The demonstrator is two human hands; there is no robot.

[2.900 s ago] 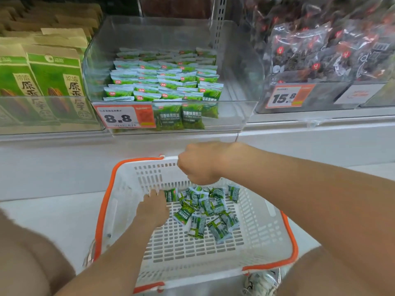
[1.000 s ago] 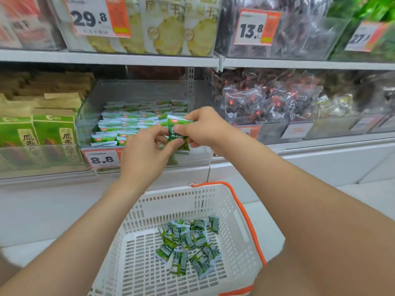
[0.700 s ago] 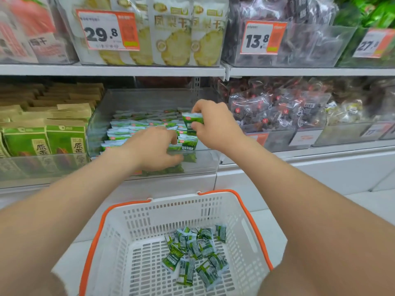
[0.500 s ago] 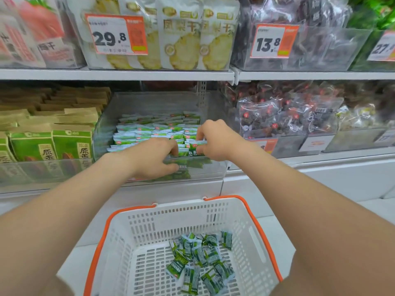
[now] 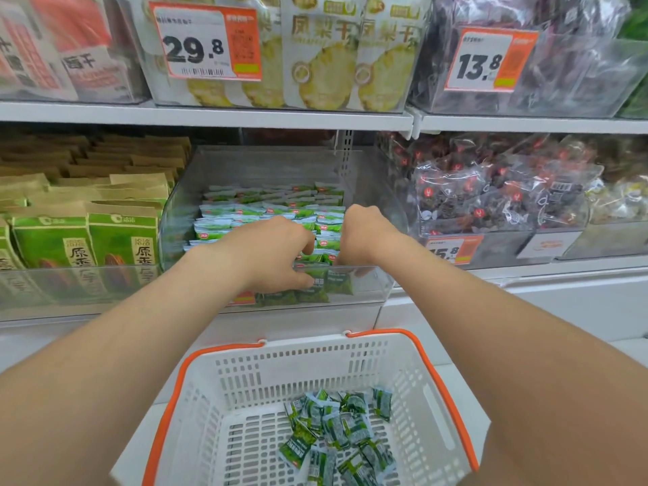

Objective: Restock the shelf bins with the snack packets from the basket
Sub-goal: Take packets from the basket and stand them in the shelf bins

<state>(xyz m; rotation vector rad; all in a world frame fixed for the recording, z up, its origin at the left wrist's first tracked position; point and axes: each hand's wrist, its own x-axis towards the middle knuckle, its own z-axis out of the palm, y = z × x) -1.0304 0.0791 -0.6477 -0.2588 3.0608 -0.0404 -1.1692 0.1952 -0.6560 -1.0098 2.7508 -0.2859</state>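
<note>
**Seating packets at the near wall of the bin**

We are working at the clear bin (image 5: 371, 285) on the lower shelf (image 5: 105, 327). The white basket (image 5: 301, 359) is sitting below it, nearer to us and well apart from it. Both arms are reaching over the bin's near wall.

The left hand (image 5: 266, 254) is curling its grip, thumb low and fingers above, round the snack packets (image 5: 312, 275) at the near right of the bin. The right hand (image 5: 364, 233) is dipping in just beside it, knuckles up. Its fingers are hiding behind the hand and the wall, so we cannot tell whether its grip is holding anything. A loose heap (image 5: 336, 433) of the same green packets is lying on the basket floor, so we are judging the restock partly done.

To do this step well, we are thinking the packets should be going in upright and facing the near wall. The left hand should be bracing the row while the right is letting go.

Around us, the upper shelf (image 5: 210, 117) is carrying pineapple bags (image 5: 322, 64) and a price tag (image 5: 207, 43) reading 29.8. Green-and-brown bags (image 5: 119, 247) are filling the bin to the left. Dark wrapped sweets (image 5: 498, 194) are filling the one to the right.
</note>
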